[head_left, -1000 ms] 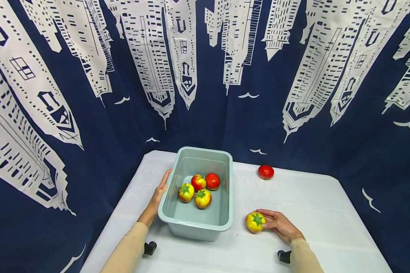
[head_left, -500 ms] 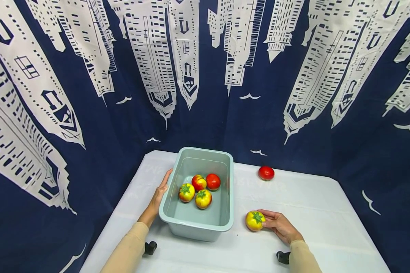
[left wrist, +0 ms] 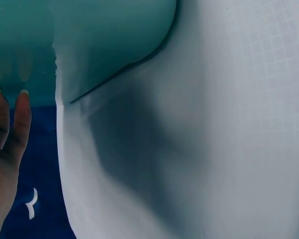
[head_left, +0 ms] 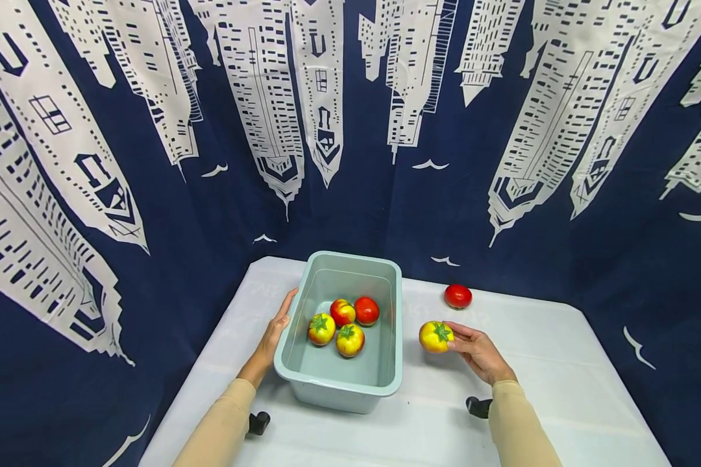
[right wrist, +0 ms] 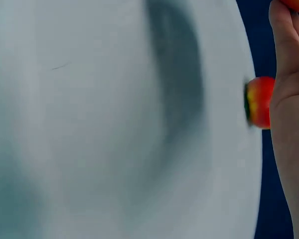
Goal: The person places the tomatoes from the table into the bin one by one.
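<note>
Tomato [head_left: 433, 337] pinched in right hand [head_left: 479, 352] has risen; extended left hand [head_left: 271, 337] perhaps touches tub [head_left: 341, 397]; right-wrist view adds far tomato's [right wrist: 261, 102] yellow.

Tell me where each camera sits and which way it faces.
Head: on the person's head, facing forward and down at the bin and table; left hand, right hand and sleeves show.
Left wrist: worn there, facing table and bin; left fingers show.
Right wrist: worn there, facing the table; the right hand shows.
Head and right wrist share the held tomato.
</note>
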{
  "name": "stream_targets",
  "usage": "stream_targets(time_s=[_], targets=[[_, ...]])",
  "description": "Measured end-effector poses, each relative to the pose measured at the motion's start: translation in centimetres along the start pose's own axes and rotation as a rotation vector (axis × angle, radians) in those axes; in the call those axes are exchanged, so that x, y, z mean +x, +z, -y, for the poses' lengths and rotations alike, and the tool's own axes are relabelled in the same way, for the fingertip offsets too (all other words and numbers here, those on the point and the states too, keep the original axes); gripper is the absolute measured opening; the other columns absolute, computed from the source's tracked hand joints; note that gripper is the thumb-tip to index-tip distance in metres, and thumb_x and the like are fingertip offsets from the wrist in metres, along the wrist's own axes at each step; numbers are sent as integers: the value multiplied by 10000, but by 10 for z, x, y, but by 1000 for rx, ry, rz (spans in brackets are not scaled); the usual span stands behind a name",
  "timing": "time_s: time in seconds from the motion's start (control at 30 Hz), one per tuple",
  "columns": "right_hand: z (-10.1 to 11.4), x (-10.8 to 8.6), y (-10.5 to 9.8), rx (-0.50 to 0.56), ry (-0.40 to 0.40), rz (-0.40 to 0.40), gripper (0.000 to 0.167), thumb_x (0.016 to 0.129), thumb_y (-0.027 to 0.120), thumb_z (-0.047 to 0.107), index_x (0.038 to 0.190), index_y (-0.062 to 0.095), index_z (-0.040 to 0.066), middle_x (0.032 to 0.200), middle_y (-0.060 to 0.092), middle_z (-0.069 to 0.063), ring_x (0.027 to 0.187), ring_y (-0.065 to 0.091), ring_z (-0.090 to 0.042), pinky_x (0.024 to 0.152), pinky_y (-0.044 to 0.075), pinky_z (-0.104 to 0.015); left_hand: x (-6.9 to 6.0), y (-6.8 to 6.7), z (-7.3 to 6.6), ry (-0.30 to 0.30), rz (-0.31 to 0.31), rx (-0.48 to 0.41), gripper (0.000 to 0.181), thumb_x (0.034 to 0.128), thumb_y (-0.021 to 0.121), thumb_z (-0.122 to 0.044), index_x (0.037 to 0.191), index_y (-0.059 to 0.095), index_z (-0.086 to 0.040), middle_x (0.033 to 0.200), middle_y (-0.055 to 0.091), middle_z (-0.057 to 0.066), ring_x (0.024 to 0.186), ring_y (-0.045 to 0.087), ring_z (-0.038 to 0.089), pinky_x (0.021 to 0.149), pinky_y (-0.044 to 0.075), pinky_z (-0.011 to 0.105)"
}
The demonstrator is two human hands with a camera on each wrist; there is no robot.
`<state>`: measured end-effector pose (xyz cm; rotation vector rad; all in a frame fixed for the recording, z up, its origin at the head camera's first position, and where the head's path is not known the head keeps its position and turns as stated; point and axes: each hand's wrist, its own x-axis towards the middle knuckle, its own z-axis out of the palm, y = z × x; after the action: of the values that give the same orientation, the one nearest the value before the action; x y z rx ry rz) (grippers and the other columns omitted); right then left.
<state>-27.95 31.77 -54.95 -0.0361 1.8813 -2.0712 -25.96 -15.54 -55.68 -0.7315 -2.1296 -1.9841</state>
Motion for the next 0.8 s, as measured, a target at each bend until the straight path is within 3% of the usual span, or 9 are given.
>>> stream_targets(time_s=[0.17, 0.33, 0.47, 0.67, 0.8], targets=[[27, 9, 9, -20, -54, 30, 508, 850, 669, -25, 1340, 586, 83, 1118, 689, 146, 1022, 651, -46, 886, 525, -207, 1, -2, 1, 17, 0, 12, 638, 946, 213, -195, 1571, 124, -103, 1640, 106, 158, 1477, 155, 211, 1097, 182, 88], [49, 15, 22, 18, -105, 27, 466, 861, 650, -40, 1305, 618, 96, 1112, 694, 134, 1001, 664, -56, 864, 528, -194, 1, -4, 0, 18, 1, 28, 635, 946, 215, -199, 1572, 137, -130, 1638, 120, 154, 1455, 192, 116, 1098, 183, 86], [68, 23, 38, 32, -147, 30, 499, 870, 647, -30, 1354, 567, 60, 1131, 687, 112, 1011, 664, -64, 876, 524, -196, 1, -4, -2, 17, -8, 32, 631, 949, 217, -208, 1571, 145, -129, 1635, 134, 157, 1456, 197, 126, 1094, 190, 82], [86, 34, 59, -20, -167, 44, 598, 871, 655, -11, 1426, 435, -39, 1136, 682, 116, 1043, 648, -45, 891, 514, -186, 1, -3, -2, 3, 8, 32, 622, 960, 209, -188, 1574, 124, -126, 1639, 115, 152, 1480, 141, 240, 1098, 172, 73], [99, 39, 73, -41, -177, 52, 596, 875, 649, -9, 1428, 428, -45, 1138, 677, 118, 1052, 646, -42, 891, 514, -187, 0, -2, -4, 3, 12, 26, 631, 952, 217, -189, 1574, 125, -131, 1638, 122, 153, 1473, 165, 204, 1096, 185, 80]])
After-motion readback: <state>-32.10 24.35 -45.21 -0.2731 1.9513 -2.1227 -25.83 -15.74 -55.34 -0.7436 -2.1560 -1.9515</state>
